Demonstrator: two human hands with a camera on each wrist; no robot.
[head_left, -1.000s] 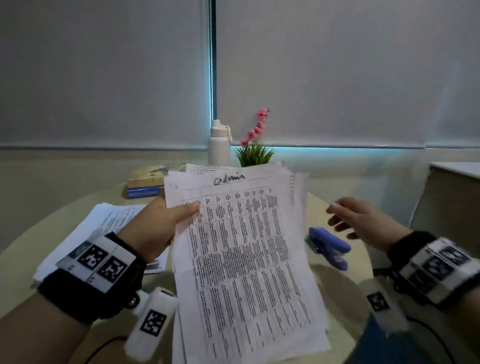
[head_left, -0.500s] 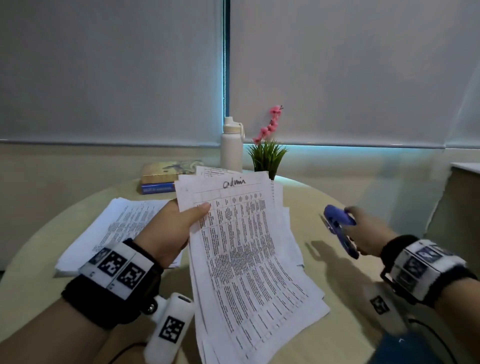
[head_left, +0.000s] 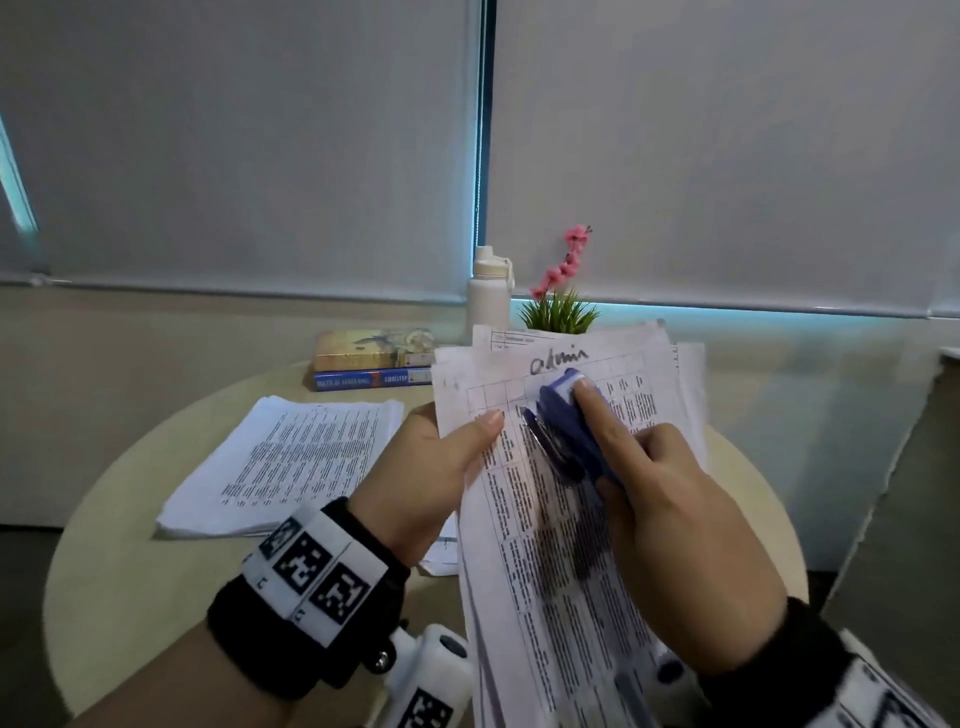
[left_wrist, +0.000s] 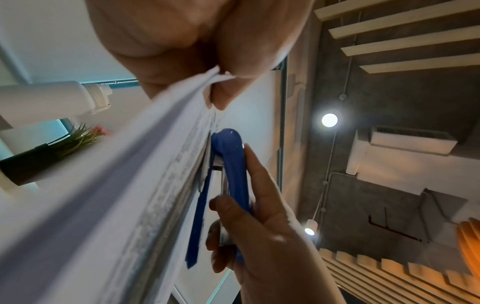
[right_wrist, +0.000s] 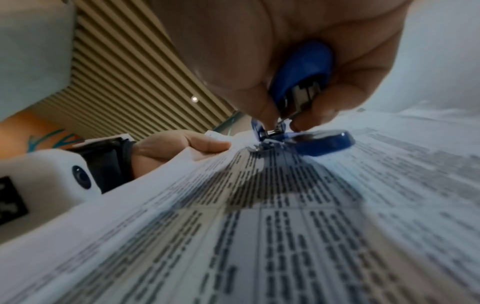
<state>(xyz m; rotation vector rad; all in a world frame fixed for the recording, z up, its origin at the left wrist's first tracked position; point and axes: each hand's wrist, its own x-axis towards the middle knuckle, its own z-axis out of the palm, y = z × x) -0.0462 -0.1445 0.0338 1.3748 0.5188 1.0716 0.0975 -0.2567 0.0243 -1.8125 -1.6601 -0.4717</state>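
Here, a round pale bench (head_left: 130, 597) stands before a wall with two grey roller blinds (head_left: 234, 156) drawn down. At the bench's 12 o'clock are one white bottle (head_left: 488, 296) and one potted plant (head_left: 561, 309) with pink blossoms. At 11 o'clock two books (head_left: 374, 358) lie stacked, and at 9 o'clock one stack of printed pages (head_left: 291, 462) lies flat.

Above the bench's middle the left hand (head_left: 431, 467) pinches a sheaf of papers (head_left: 545, 561) at its 9 o'clock edge, thumb on top. The right hand (head_left: 675, 545) has its fingers curled round one blue stapler (head_left: 566, 431), forefinger laid along its top. The stapler stands hinged open, its nose against the top sheet at 11 o'clock, under a handwritten word.

The sheaf hides the plant's pot and the bottle's foot, and its lower end is cut off at the bottom of the head view. The left fingers beneath the paper are hidden there. The printed table is too blurred to read.
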